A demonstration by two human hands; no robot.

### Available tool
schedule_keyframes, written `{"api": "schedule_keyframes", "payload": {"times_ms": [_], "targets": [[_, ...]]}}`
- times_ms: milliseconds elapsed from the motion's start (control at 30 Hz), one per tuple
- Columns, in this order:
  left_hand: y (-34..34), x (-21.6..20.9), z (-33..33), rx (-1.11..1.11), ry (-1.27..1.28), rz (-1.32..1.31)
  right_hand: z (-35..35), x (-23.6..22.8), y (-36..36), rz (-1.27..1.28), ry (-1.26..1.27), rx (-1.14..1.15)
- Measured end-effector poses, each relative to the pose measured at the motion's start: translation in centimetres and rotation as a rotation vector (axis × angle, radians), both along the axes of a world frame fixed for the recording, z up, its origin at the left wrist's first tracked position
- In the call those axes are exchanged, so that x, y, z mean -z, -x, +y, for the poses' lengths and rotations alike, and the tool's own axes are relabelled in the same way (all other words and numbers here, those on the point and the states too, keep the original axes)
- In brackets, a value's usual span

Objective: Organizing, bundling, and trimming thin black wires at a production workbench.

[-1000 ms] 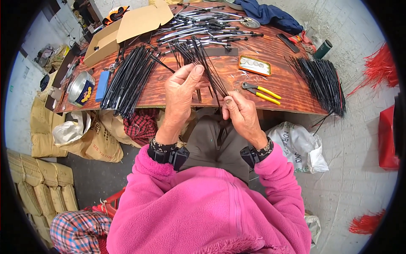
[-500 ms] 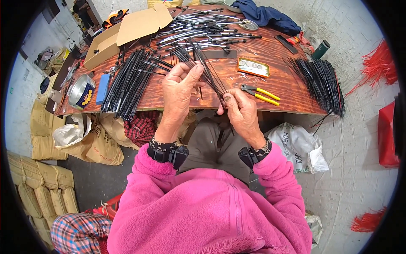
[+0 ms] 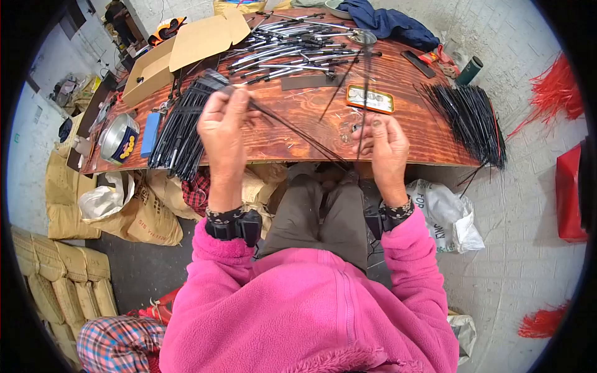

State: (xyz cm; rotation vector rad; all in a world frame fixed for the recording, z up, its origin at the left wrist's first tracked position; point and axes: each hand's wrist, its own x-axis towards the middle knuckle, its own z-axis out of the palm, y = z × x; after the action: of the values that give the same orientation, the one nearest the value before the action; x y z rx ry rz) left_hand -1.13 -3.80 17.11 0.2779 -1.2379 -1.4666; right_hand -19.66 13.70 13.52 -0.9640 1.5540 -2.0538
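Note:
My left hand (image 3: 225, 124) is raised over the near edge of the table, fingers closed around a sheaf of thin black strips (image 3: 297, 135). The strips slant down to the right, their lower ends below my right hand. A pinch of my right hand (image 3: 387, 144) holds a thin black strip (image 3: 365, 81) standing nearly upright, blurred at its top. Another dark strip (image 3: 339, 90) slants beside it; I cannot tell whether it is held too. Left of my left hand lies a thick pile of black rods (image 3: 180, 137). The yellow-handled pliers are mostly hidden behind my right hand.
Silver-and-black rods (image 3: 298, 46) cover the table's far side. An open cardboard box (image 3: 149, 71), a round tin (image 3: 119, 138) and a blue block (image 3: 150, 132) stand left. A small yellow-rimmed tin (image 3: 370, 98) lies beyond my right hand; a bundle of black strips (image 3: 469, 124) lies right.
My hands have moved apart, the left one leftward with the sheaf, the right one rightward with a strip drawn out of it. The pliers have become covered by my right hand.

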Motion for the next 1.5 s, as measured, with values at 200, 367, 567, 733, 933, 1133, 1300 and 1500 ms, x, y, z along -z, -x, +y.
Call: {"api": "schedule_keyframes", "payload": {"times_ms": [200,367,567,733,933,1133,1300,1500], "targets": [[0.3,-0.5,1.3,0.078,0.003,-0.105,-0.3,-0.9,-1.6,0.082,-0.098,-0.025],[1.4,0.1,2.8,0.138,-0.041,-0.148,0.2,-0.9,-3.5,0.478,-0.135,-0.049],[1.1,0.6,3.5,0.178,-0.088,-0.147,0.6,-0.6,-4.0,0.479,-0.196,-0.073],[0.2,1.0,4.4,0.165,-0.192,-0.201,0.7,-0.7,-5.8,0.402,-0.164,-0.168],[-0.9,1.5,6.2,0.125,-0.157,-0.073,1.4,-0.1,-7.2,0.383,-0.209,-0.087],[-3.2,3.2,7.2,0.125,-0.149,-0.005,2.1,-0.1,-10.2,0.399,-0.303,-0.124],[-5.2,2.8,8.2,0.168,-0.164,0.045,3.0,1.0,-11.8,0.374,-0.268,-0.067],[-6.5,2.8,9.1,0.216,-0.220,0.034,3.6,1.1,-13.1,0.329,-0.251,-0.082]]}}
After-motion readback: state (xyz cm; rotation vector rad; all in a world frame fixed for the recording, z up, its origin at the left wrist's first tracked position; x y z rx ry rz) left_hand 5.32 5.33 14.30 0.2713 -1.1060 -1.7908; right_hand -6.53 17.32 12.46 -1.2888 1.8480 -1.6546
